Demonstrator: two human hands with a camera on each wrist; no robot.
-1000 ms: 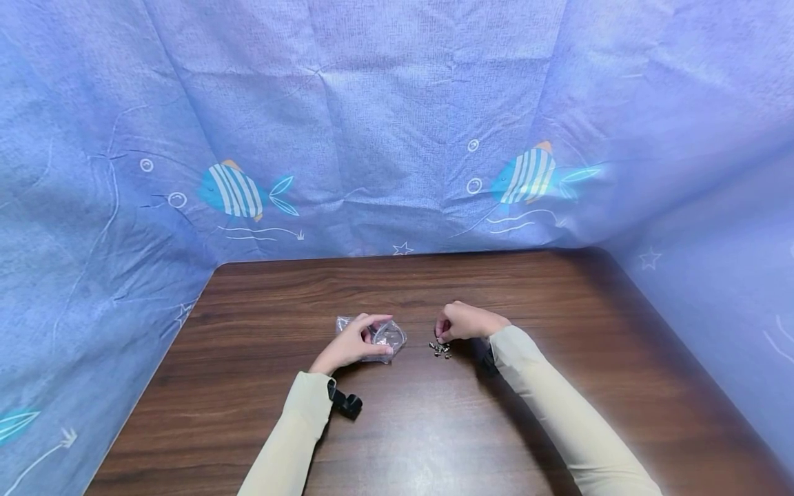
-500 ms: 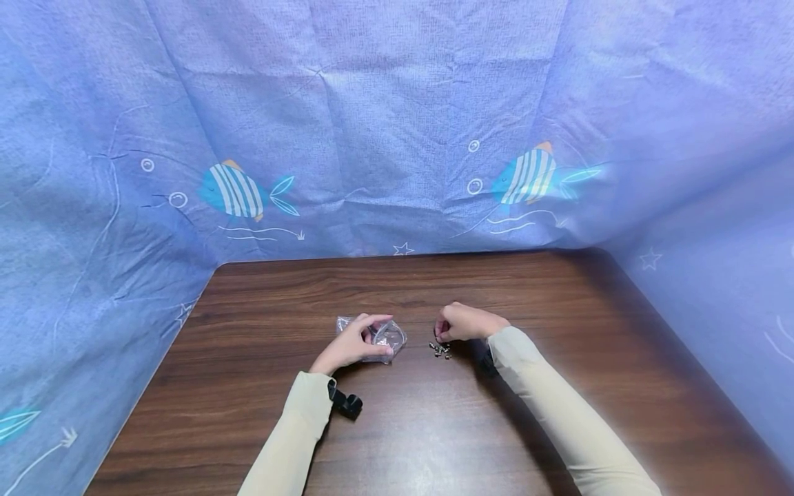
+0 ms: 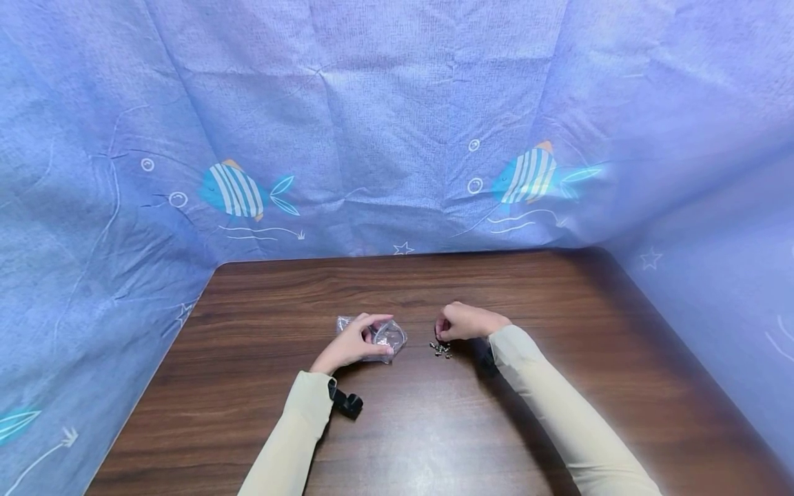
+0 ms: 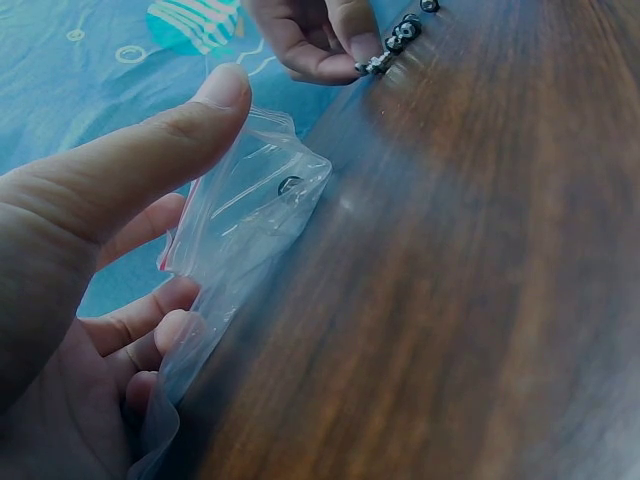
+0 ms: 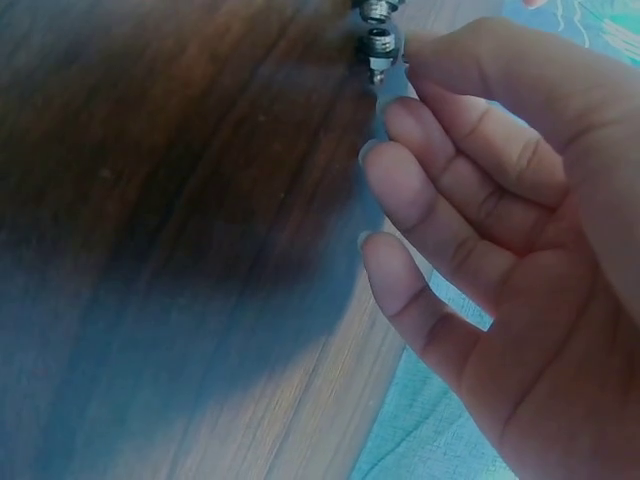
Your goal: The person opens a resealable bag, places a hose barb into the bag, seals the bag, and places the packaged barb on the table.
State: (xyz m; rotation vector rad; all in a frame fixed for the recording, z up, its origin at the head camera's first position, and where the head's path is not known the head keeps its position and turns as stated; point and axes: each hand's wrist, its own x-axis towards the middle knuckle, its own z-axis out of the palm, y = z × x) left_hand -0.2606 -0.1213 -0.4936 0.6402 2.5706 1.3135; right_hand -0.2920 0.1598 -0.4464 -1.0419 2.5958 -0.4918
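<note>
My left hand point(image 3: 350, 343) curves around a clear zip-lock bag point(image 3: 389, 336), its thumb and fingers spread at the bag's mouth. In the left wrist view the bag point(image 4: 255, 215) bulges away from my thumb, and a small dark round piece point(image 4: 290, 186) shows through the plastic. My right hand point(image 3: 466, 322) reaches down at a small pile of shiny metal fittings point(image 3: 442, 350), thumb and forefinger pinching at one piece. Up close, a threaded metal fitting point(image 5: 379, 45) sits beside the thumb tip; the forefinger's contact with it is partly hidden.
Both hands work over a brown wood-grain table point(image 3: 397, 427). A blue curtain point(image 3: 384, 124) printed with fish hangs behind and along both sides. Black camera straps point(image 3: 345, 401) sit on the wrists, below light sleeves.
</note>
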